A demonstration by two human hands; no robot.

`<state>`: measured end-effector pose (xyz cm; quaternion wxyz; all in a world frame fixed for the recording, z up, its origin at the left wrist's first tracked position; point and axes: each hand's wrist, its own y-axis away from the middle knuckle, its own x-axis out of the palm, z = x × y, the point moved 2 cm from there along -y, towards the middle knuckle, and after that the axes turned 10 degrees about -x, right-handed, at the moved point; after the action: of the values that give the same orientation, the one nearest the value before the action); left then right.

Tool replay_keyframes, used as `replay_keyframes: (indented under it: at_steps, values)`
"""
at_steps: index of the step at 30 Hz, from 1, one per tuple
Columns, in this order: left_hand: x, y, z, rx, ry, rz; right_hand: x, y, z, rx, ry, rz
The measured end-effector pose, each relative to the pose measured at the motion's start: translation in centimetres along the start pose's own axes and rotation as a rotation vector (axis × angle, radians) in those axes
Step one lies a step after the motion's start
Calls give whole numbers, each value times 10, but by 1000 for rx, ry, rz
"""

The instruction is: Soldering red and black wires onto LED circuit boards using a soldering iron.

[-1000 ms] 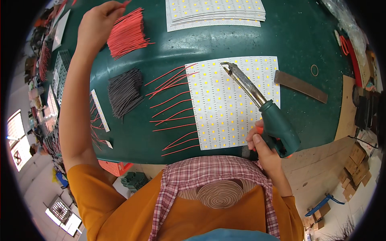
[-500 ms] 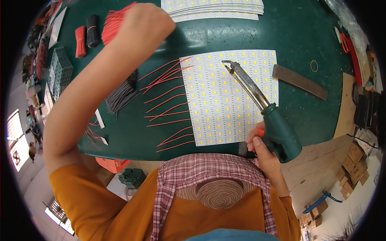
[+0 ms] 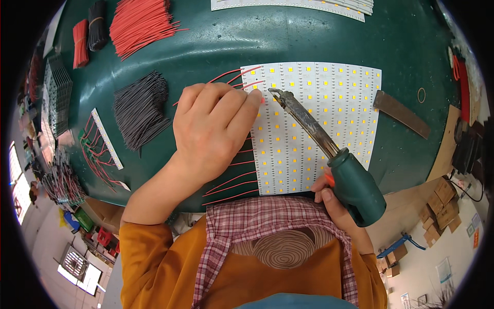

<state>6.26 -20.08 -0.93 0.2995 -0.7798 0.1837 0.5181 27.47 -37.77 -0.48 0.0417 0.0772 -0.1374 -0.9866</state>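
Down from the loose red wires (image 3: pixel 143 26), my left hand (image 3: pixel 213 129) now meets the soldering iron (image 3: pixel 346 167) tip over the LED board (image 3: pixel 329 121)'s upper left. Whether its fingers pinch anything, I can't tell; my right hand (image 3: pixel 340 210) grips the iron.

left grip (image 3: pixel 213 129) has moved from the red wire pile (image 3: pixel 143 26) to the white panel (image 3: pixel 334 114).

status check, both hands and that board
Right hand gripping soldering iron, tip over LED board. Left hand at board's upper left, grip unclear. Same hand hiding some red wires.
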Motion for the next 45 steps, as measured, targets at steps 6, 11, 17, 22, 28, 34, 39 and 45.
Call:
replay_keyframes:
  at_steps: [6,11,17,22,28,34,39,45]
  values:
    - [4,1,2,64,17,-82,0,1,7,113,47,-62]
    - [5,0,0,55,35,7,4,1,11,113,164,-68]
    - [3,0,-2,61,44,1,4,-1,14,5,307,-22]
    - [4,0,-2,54,35,25,8,-1,9,17,282,-76]
    - [4,1,-4,49,16,34,8,-1,9,8,418,3]
    - [4,0,-5,56,6,38,7,7,1,90,514,90]
    - [5,2,-4,53,5,38,4,3,12,101,354,-36]
    - [4,2,-5,49,-7,26,4,3,12,56,276,-31]
